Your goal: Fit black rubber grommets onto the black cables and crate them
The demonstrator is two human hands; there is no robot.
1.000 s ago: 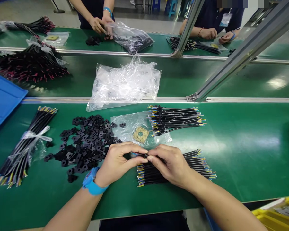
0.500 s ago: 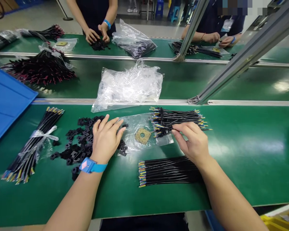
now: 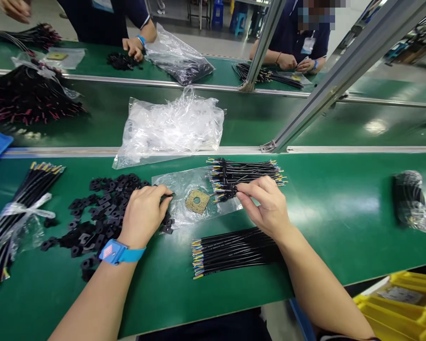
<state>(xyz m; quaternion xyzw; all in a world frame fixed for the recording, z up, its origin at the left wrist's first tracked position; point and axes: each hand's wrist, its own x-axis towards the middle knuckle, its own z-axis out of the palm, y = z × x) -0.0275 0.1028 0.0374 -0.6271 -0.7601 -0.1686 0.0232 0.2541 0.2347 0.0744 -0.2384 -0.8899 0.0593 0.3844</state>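
My left hand (image 3: 144, 210), with a blue wrist strap (image 3: 122, 252), pinches a small black part at its fingertips, mostly hidden. Under and beside it spreads a pile of small black parts with holes (image 3: 108, 208). My right hand (image 3: 266, 203) has thumb and forefinger closed on a black cable at the near side of a cable row (image 3: 248, 171) whose left ends carry black parts. Between the hands, a yellowish square sponge with a round hole (image 3: 198, 202) lies on a clear plastic bag (image 3: 179, 182). Nearer me lies another row of black cables (image 3: 230, 251) with coloured wire ends.
At the left lies a tied cable bundle (image 3: 17, 213); a wrapped bundle (image 3: 412, 201) is at the right. A plastic bag (image 3: 173, 125) rests by the metal rail. A slanted metal post (image 3: 326, 85) rises behind. Two co-workers are across the bench. Yellow bins (image 3: 404, 308) stand lower right.
My left hand's spread fingers have drawn together into a pinch. The view has swung right. My right hand stays at the cable row. One co-worker's hand has lifted away from the black parts.
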